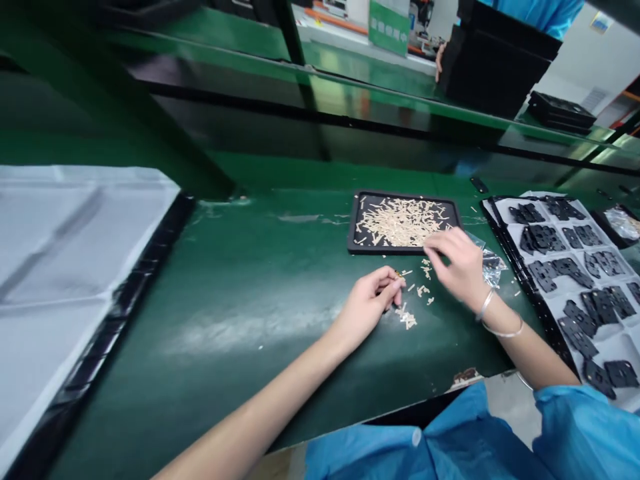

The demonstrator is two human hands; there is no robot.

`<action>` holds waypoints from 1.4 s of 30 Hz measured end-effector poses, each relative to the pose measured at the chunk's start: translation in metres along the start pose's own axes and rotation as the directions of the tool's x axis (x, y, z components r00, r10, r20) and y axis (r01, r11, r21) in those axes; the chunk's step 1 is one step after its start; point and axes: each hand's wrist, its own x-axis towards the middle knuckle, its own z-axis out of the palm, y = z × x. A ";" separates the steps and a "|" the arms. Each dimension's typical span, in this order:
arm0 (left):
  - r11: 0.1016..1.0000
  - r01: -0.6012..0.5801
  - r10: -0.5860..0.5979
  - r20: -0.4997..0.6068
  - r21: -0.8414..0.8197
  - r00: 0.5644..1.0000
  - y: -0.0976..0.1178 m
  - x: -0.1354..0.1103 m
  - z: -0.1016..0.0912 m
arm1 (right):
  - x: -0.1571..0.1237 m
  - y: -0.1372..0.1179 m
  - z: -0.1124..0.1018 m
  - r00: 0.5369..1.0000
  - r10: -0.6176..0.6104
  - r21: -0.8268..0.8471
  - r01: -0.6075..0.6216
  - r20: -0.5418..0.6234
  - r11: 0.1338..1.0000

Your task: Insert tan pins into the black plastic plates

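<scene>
My left hand is just above the green tabletop, its fingers pinched around a tiny dark part with a gold glint, mostly hidden by the fingertips. My right hand hovers at the near right edge of a shallow black tray, thumb and fingers drawn together. Whether anything sits between those fingertips is too small to make out. Many small pale strips are heaped in the tray. More loose pale strips lie on the table between my hands.
On the right, a white-lined tray holds several groups of flat black parts. A clear plastic bag lies by my right wrist. To the left is another white-lined tray. Behind the glass shelf, a person holds a black box.
</scene>
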 end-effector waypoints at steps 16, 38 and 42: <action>0.998 -0.050 0.053 -0.067 0.045 0.996 0.000 0.000 0.002 | -0.032 -0.028 0.015 0.931 -0.357 -0.001 0.358 -0.069 0.934; 0.986 -0.096 0.104 -0.051 0.133 0.993 0.003 -0.001 -0.001 | -0.025 -0.026 0.011 0.976 -0.185 0.100 0.196 -0.114 0.976; 0.996 -0.078 0.079 -0.020 0.048 0.997 0.006 -0.002 0.000 | -0.020 -0.021 0.005 0.983 -0.111 0.083 0.124 -0.146 0.989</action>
